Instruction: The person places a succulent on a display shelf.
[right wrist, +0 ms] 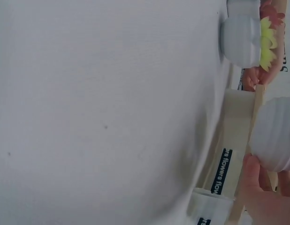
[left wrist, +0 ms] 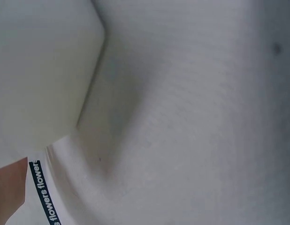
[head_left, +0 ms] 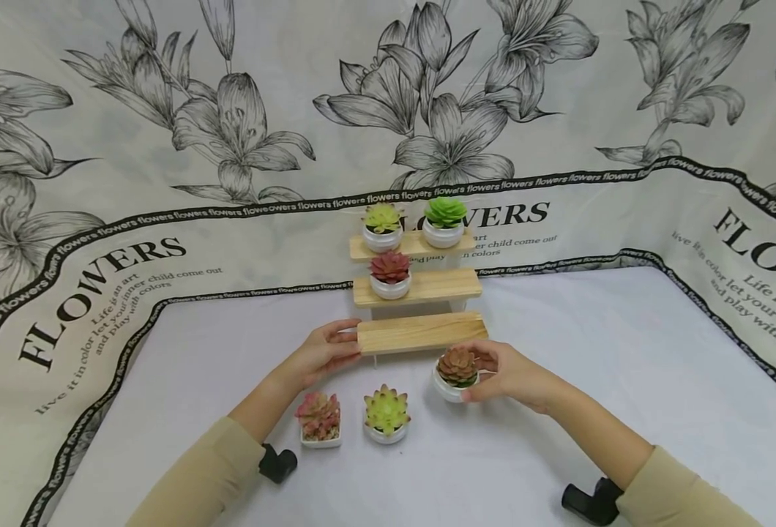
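My right hand (head_left: 509,377) pinches the rim of a round white pot holding a brown-red succulent (head_left: 457,366), just in front of the lowest step of a tiered stand. In the right wrist view the ribbed white pot (right wrist: 275,133) is raised off the cloth, with the fingertips (right wrist: 252,171) against its side. At the step's left end, my left hand (head_left: 325,353) grips the wooden plank (head_left: 421,333) with bent fingers. A pale angular surface (left wrist: 41,70) fills the left wrist view's upper left.
Higher steps carry a yellow-green succulent (head_left: 382,227), a bright green one (head_left: 444,221) and a red one (head_left: 390,274). A pink succulent in a square pot (head_left: 319,419) and a green-yellow one (head_left: 386,413) stand on the white cloth (head_left: 513,461). Flower-printed fabric (head_left: 269,241) surrounds it.
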A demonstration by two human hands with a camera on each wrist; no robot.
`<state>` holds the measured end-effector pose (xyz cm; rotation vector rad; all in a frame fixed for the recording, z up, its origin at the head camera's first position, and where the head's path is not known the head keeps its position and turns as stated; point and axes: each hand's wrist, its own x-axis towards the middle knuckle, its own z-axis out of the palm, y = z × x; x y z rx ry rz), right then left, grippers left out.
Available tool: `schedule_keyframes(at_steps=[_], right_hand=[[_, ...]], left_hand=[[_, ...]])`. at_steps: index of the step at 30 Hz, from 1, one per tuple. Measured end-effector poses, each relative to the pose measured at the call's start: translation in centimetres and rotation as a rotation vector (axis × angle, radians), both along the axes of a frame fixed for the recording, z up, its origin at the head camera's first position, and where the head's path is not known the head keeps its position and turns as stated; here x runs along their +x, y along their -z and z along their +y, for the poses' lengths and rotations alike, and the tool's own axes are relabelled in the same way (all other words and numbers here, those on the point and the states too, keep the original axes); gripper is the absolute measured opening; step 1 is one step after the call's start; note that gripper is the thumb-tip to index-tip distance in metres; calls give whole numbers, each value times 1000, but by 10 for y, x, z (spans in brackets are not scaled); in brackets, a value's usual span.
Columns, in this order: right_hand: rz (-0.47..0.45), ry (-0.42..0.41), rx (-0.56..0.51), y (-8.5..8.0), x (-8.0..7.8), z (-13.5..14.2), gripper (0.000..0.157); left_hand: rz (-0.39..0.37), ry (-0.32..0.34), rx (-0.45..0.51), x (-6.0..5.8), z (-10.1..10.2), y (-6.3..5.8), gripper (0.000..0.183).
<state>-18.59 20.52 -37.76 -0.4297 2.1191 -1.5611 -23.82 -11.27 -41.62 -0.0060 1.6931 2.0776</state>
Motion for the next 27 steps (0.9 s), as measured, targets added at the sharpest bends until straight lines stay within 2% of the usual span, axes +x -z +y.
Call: schedule_keyframes(at_steps=[15, 27], right_hand=[[53, 84, -26, -34, -20, 11, 70], [102, 148, -24, -45, -39, 11, 69]], left_hand=[[7, 6, 4, -1, 0, 0, 57], [10, 12, 10, 0, 0, 0, 57]])
